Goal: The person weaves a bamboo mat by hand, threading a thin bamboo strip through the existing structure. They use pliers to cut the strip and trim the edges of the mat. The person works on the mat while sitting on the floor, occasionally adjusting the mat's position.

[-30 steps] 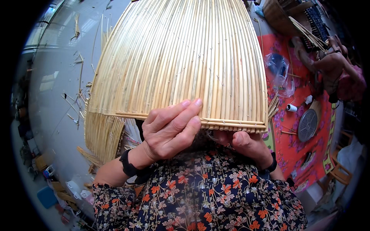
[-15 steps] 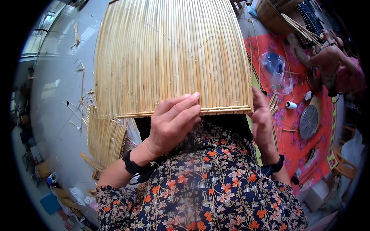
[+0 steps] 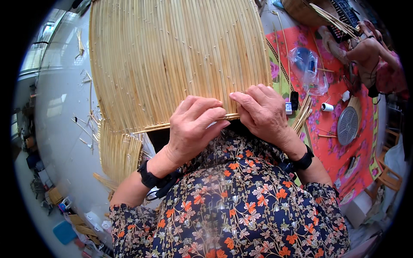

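Reed mat (image 3: 172,60) extends toward twelve o'clock, its six-o'clock edge pinched by the left hand (image 3: 191,127) and right hand (image 3: 264,112). Even pressure from both should hold the edge strips (image 3: 157,127) flush.

From the wearer's head, the fisheye view looked down over the flowered top (image 3: 228,193) and the stalk panel (image 3: 180,56), close below. Its wide circle reached the floor (image 3: 62,146).

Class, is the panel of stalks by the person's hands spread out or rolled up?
Spread out: the panel shows its stalks side by side in one broad sheet.
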Motion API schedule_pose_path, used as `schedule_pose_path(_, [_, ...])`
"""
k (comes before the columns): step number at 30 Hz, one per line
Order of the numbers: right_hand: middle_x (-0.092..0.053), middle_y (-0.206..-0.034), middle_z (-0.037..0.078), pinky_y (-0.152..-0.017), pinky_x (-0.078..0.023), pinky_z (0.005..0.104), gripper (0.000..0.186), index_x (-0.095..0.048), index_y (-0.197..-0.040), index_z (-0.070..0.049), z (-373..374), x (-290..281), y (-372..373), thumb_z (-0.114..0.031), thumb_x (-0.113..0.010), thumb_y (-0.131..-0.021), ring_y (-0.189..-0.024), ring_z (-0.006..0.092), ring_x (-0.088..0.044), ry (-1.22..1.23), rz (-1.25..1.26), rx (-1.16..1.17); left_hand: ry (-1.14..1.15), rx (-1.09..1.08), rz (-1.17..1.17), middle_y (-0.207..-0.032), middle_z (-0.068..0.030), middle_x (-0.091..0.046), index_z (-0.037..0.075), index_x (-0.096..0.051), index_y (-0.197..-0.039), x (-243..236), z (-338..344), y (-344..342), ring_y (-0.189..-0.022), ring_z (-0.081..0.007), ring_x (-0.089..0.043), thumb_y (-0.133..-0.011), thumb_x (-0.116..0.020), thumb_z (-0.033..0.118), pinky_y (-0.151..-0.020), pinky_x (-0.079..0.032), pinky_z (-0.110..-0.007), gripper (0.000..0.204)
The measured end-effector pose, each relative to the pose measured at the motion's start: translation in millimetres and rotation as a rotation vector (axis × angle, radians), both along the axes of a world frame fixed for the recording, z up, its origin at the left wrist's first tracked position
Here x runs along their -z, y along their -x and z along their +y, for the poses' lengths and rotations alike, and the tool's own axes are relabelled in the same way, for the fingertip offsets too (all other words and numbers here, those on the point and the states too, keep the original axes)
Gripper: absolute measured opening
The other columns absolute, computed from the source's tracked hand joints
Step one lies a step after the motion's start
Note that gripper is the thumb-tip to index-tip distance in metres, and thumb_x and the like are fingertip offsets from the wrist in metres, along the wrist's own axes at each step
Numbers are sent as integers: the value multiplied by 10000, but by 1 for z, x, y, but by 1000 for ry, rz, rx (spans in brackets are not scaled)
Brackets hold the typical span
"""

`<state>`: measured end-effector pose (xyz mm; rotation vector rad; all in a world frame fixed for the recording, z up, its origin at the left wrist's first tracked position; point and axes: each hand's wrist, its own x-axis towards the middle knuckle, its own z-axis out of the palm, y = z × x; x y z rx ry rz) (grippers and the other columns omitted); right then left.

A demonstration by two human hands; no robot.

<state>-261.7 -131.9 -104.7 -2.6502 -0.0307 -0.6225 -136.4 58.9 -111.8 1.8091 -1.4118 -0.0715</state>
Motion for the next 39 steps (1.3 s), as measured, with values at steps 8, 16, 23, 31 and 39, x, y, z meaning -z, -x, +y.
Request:
schedule_pose_path(8, [-589, -880, 43, -682, -481, 384, 348, -696, -1118, -99, 4, 5, 2, -114, -705, -770, -800, 242, -612, 19, 54, 30, -61, 171, -296, -869, -43, -622, 63, -668, -905, 0, -8, -3, -762, -216, -627, -769, -748, 96, -633, -522, -348, 161])
schedule_pose_path(16, [-551, -895, 31, -677, -476, 369, 447, -649, -1254, -107, 4, 18, 6, -139, -679, -809, -785, 216, -580, 117, 78, 15, -10, 279, -431, -746, -53, -455, 50, -579, -778, 13, -13, -10, -679, -197, -530, -739, -637, 114, -575, -471, -325, 95])
schedule_pose_path(23, [-545, -920, 25, -672, -487, 354, 480, -609, -1323, -83, 10, 23, 6, -146, -662, -850, -806, 205, -576, 104, 82, -31, -139, 389, -440, -897, -111, -642, -20, -666, -896, 1, 3, -24, -769, -251, -651, -744, -744, 61, -656, -553, -346, 189])
schedule_pose_path(31, [-556, -919, 50, -685, -499, 368, 473, -603, -1320, -67, 8, 18, 5, -121, -671, -855, -815, 229, -588, 91, 98, -3, -68, 130, -149, -916, -94, -654, 48, -675, -981, -32, 25, -62, -791, -234, -671, -826, -778, 124, -619, -565, -349, 200])
schedule_pose_path(39, [-568, -928, 65, -710, -502, 379, 477, -601, -1321, -66, 12, 19, 2, -108, -670, -851, -824, 241, -595, 54, 83, 11, -126, 276, -133, -913, -55, -659, 73, -709, -1022, -12, 1, -32, -806, -253, -653, -763, -875, 258, -676, -534, -368, 358])
